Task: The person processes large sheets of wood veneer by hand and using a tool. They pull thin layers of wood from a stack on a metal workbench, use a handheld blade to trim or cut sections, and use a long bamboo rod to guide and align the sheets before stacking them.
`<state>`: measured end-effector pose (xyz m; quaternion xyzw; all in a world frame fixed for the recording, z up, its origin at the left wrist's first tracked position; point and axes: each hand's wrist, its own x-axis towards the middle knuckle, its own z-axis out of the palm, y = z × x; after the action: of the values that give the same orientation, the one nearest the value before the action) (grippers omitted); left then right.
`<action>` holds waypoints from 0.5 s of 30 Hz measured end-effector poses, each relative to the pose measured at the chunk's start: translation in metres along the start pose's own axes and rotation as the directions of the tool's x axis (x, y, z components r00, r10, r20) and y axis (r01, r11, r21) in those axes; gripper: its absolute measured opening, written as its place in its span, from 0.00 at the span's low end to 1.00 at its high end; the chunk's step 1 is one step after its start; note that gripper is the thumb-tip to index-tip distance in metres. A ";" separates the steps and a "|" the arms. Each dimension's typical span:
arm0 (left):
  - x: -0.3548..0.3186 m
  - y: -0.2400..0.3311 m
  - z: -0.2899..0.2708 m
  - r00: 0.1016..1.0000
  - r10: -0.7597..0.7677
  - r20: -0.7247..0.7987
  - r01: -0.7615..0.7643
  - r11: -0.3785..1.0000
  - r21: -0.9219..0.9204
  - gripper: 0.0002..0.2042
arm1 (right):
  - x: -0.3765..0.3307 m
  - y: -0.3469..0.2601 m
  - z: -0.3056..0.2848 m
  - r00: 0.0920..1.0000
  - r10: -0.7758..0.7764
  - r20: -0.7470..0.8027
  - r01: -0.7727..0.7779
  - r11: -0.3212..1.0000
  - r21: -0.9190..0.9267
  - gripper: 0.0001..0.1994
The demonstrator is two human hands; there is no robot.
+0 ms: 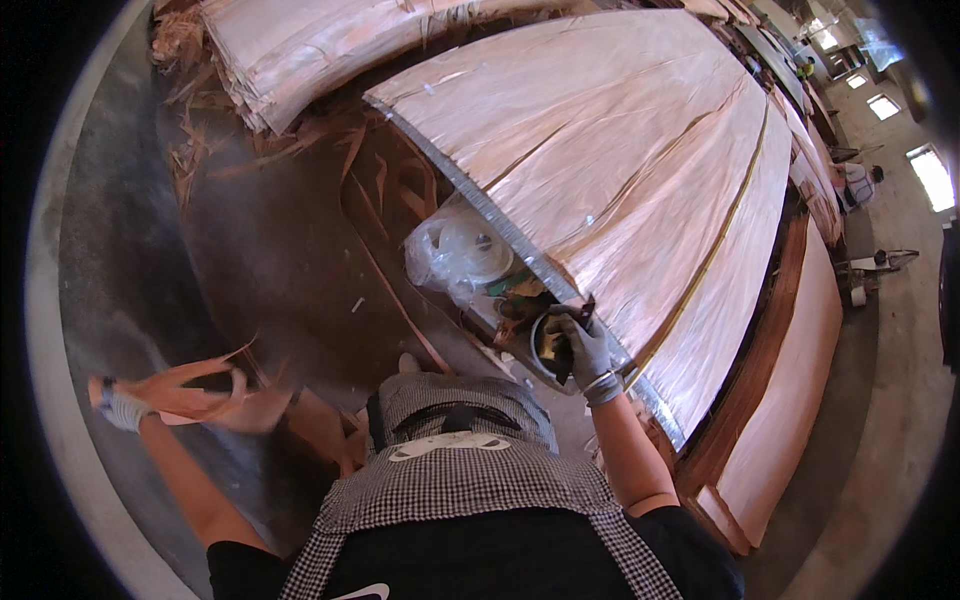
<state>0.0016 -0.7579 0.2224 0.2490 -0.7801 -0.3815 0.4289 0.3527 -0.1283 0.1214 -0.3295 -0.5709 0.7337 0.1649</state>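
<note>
Thin wood strips (258,410) are grasped by the left hand (124,408); whether anything is gripped by the right hand (590,352) cannot be told. If swung, loose strips could be torn.

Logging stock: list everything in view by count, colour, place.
Top sheet: one, pale pink, upper centre.
Wood stacks: several, pinkish, upper left and right.
Plastic bag: one, clear, centre.
Round container: one, grey, below and right of bag.
Torn strips: several, brown, held lower left.
Windows: several, white, upper right.
Co-worker: at least one, pale top, far right.
Apron: one, checked, lower centre.
Left hand: one, grey glove, lower left.
Right hand: one, grey glove, at container.
</note>
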 end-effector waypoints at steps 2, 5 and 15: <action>0.007 -0.010 0.051 0.914 0.324 0.245 -0.285 0.941 -0.184 0.19 | -0.002 0.013 0.019 0.983 0.170 0.066 -0.165 0.984 -0.072 0.11; -0.146 0.171 0.095 0.738 -0.345 0.580 0.465 0.883 -0.066 0.20 | -0.009 0.021 0.053 0.953 0.304 0.023 -0.288 0.924 -0.250 0.12; -0.236 0.005 0.268 -0.068 0.441 0.895 -0.921 0.318 -0.226 0.18 | -0.032 0.053 0.067 0.853 0.518 -0.068 -0.516 0.814 -0.268 0.11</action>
<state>-0.1092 -0.4836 0.0216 -0.3443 -0.9373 0.0472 0.0272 0.3381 -0.2119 0.0897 -0.4887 -0.5574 0.6650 -0.0904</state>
